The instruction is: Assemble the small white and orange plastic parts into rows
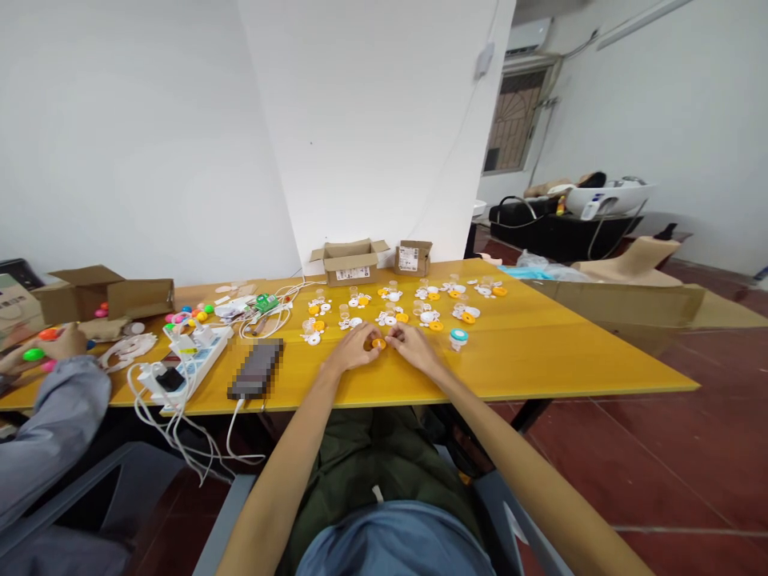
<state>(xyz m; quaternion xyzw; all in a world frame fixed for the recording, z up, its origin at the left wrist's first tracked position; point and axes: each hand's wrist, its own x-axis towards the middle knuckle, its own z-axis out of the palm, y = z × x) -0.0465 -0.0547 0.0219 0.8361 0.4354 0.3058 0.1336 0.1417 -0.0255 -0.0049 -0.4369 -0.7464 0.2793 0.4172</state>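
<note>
Near the front edge of the yellow table (528,360), my left hand (355,347) has its fingers closed on a small orange disc (378,343). Just right of the disc is my right hand (411,346), its fingertips pinched together beside it; what they hold, if anything, is too small to make out. Beyond both hands lie several groups of small white and orange parts with clear cups (344,310). A cup with a teal ring (458,339) stands to the right of my right hand.
Two open cardboard boxes (350,262) stand by the wall. At left are a dark phone (257,368), a white power strip (198,364) with cables, and coloured balls (195,314). Another person's hands (66,342) hold balls at far left.
</note>
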